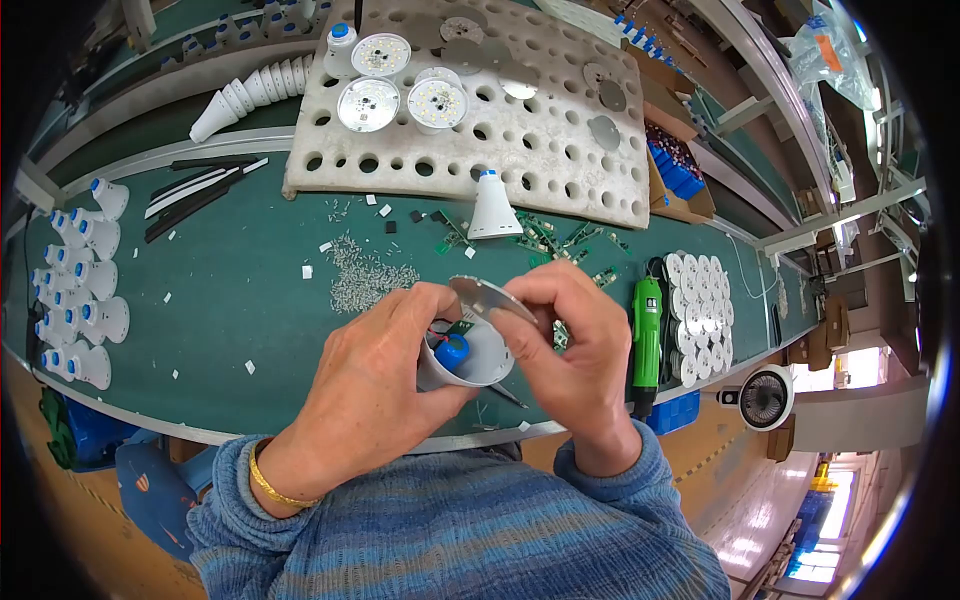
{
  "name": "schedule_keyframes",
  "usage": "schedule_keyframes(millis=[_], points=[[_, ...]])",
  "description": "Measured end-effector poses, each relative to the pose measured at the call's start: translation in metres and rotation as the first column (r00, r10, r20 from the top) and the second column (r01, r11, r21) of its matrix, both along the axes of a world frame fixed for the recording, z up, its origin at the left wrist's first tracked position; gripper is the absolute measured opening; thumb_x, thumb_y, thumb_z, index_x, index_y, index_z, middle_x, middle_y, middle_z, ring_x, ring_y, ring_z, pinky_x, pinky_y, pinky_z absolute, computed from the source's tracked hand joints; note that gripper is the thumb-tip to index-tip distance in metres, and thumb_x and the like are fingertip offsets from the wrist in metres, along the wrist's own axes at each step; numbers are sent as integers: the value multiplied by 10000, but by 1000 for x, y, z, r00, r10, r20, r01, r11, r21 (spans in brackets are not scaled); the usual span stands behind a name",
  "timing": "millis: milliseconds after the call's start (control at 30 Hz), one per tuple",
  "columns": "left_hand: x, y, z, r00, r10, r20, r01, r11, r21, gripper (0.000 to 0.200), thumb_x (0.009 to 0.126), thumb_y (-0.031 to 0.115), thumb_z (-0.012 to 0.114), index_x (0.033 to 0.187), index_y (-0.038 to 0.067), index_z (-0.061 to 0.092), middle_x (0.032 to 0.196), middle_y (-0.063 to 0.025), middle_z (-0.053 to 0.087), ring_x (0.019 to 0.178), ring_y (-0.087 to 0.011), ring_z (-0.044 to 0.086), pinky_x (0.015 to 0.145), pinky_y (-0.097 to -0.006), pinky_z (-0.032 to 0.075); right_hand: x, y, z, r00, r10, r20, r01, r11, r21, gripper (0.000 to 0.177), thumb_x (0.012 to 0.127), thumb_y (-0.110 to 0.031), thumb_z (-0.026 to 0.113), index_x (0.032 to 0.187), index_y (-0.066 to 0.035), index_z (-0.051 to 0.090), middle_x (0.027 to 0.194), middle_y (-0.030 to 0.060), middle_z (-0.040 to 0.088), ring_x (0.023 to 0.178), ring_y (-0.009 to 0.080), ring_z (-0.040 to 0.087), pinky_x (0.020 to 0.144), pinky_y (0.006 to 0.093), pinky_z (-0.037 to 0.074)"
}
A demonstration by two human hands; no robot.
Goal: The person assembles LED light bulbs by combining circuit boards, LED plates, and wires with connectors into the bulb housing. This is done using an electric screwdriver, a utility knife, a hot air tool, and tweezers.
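My left hand point(375, 365) wraps round a white bulb housing point(485, 358) whose wide mouth tilts up toward me. Inside the mouth sit a blue round component point(452, 350) and part of a green circuit board point(460, 327). Between the thumb and fingers of my right hand point(580, 340) is a thin round metal disc point(485, 296), tilted over the housing's far rim. Just beyond my hands, a white bulb housing point(494, 210) with a blue tip stands mouth down. Green circuit boards point(560, 240) lie scattered behind my right hand.
A pale board with holes point(540, 160) carries LED bulbs point(370, 104) and metal discs. Loose screws point(365, 280) lie mid-table. At right are a green electric screwdriver point(647, 335) and rows of white LED discs point(700, 315). Bulb housings point(95, 275) stand at left.
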State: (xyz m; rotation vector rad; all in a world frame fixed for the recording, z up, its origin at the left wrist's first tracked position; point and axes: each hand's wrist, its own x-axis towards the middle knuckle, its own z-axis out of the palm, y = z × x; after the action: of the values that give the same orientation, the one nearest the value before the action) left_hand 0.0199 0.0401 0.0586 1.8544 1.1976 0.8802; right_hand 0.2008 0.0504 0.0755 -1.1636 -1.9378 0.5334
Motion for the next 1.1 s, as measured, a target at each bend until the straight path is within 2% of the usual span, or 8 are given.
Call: schedule_keyframes(millis=[67, 267, 367, 467, 567, 767, 967, 1100], points=[[1, 0, 1, 1000, -4, -3, 4, 1000, -13, 484, 615, 59, 777, 1027, 33, 525, 940, -105, 600, 797, -242, 635, 681, -312, 507, 4, 0, 2, 1000, -14, -12, 13, 996, -85, 180, 720, 66, 675, 877, 0, 617, 761, 103, 595, 630, 213, 563, 520, 298, 439], [3, 1, 4, 1000, -4, -21, 5, 998, 62, 474, 616, 43, 763, 1026, 32, 527, 925, -100, 602, 763, -229, 632, 653, -300, 503, -5, -4, -9, 999, -41, -1, 39, 954, 296, 170, 718, 52, 680, 870, 9, 616, 743, 115, 590, 631, 245, 572, 529, 314, 449], [3, 1, 5, 999, 5, -50, 0, 996, 90, 469, 614, 43, 768, 1020, 31, 532, 909, -92, 604, 726, -215, 625, 618, -292, 494, -6, -4, -16, 998, -61, 9, 53, 924, 379, 170, 718, 47, 683, 869, 12, 614, 746, 121, 591, 650, 259, 578, 539, 319, 451], [4, 1, 5, 998, 17, -57, -12, 996, 84, 471, 609, 50, 780, 1013, 35, 537, 893, -86, 606, 682, -200, 608, 590, -288, 482, -2, -4, -12, 999, -41, -27, 46, 980, 195, 164, 726, 37, 680, 874, 14, 614, 758, 124, 592, 657, 258, 579, 550, 314, 451], [4, 0, 7, 998, 18, -58, -13, 997, 77, 475, 605, 53, 788, 1010, 42, 540, 875, -81, 605, 646, -187, 587, 579, -289, 473, 1, -4, -17, 971, -103, -217, 110, 994, 17, 140, 742, 33, 668, 868, 14, 611, 769, 124, 589, 661, 250, 580, 557, 311, 450], [5, 1, 3, 997, 17, -69, -14, 999, 37, 481, 597, 47, 789, 1004, 47, 535, 847, -74, 603, 620, -175, 572, 576, -290, 462, -1, -4, -16, 994, -109, 4, 109, 992, 71, 156, 753, 46, 643, 896, 5, 595, 781, 110, 566, 658, 229, 572, 553, 299, 444], [5, 2, 3, 1000, 8, -30, -9, 999, -39, 480, 599, 45, 787, 1003, 46, 529, 823, -83, 602, 617, -177, 571, 583, -295, 458, 2, -4, -12, 997, -73, 29, 75, 996, -52, 189, 738, 53, 642, 910, 0, 585, 799, 114, 558, 667, 238, 577, 559, 329, 449], [5, 1, 1, 1000, -1, -17, 0, 997, -80, 471, 605, 42, 782, 999, 44, 525, 818, -91, 600, 628, -184, 576, 588, -305, 457, -1, -6, -15, 997, -79, 26, 79, 997, -1, 165, 741, 50, 636, 888, 3, 577, 773, 126, 552, 650, 277, 563, 554, 357, 436]])
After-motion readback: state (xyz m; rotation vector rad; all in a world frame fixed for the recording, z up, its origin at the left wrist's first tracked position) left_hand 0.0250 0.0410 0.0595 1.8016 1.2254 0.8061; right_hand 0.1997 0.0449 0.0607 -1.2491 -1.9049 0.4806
